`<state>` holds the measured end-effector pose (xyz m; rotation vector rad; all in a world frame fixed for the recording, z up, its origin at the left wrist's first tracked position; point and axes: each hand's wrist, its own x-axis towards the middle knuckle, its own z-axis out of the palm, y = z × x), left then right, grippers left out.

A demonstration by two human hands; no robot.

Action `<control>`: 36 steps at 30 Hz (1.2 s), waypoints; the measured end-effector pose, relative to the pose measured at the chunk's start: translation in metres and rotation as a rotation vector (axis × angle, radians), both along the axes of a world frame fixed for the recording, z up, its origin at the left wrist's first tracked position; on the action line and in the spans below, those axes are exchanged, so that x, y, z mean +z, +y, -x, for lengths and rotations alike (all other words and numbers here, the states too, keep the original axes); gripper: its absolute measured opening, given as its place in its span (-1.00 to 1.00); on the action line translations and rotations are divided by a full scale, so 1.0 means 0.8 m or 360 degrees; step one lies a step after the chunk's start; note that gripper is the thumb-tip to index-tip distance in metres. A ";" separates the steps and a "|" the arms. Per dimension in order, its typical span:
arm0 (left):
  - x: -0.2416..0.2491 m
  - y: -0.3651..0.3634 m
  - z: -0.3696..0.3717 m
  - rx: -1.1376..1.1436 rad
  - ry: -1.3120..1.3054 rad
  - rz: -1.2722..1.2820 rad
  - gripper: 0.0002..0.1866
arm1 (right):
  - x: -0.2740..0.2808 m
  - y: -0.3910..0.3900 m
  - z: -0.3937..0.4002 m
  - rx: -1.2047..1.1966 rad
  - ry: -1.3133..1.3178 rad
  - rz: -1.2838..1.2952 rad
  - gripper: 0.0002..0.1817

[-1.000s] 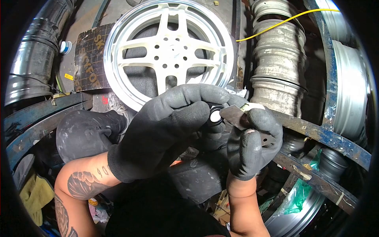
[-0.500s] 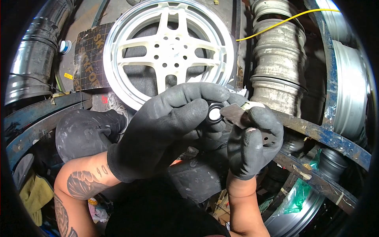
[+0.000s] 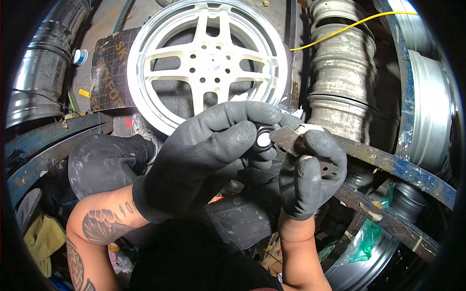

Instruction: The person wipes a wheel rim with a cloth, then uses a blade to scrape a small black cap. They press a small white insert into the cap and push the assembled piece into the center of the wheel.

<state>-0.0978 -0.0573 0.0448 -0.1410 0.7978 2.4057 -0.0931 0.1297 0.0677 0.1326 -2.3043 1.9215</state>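
Observation:
In the head view my left hand (image 3: 208,145), in a dark grey glove, pinches a small round black cap with a white centre (image 3: 263,139) between thumb and fingers. My right hand (image 3: 313,169), gloved the same, is closed on a thin flat metal blade (image 3: 286,139). The blade's tip points left and meets or nearly meets the cap's edge. Something pale shows above my right fingers, too covered to name. Beyond both hands lies a large cream-white spoked wheel (image 3: 212,60) with a polished rim.
Stacked worn wheel rims (image 3: 342,72) stand at the right, behind a blue metal rail (image 3: 388,162). Shiny rims (image 3: 39,72) line the left side. A yellow cable (image 3: 340,30) crosses the upper right. Green plastic (image 3: 367,242) lies on a rim at the lower right.
My right hand and the blade have shifted very slightly to the left. My left hand stays nearly where it was, with the cap in it.

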 end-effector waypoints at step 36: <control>0.006 0.001 0.000 0.0042 -0.0057 -0.0118 -0.52 | -0.005 -0.003 0.002 0.0061 0.0151 0.0027 -0.77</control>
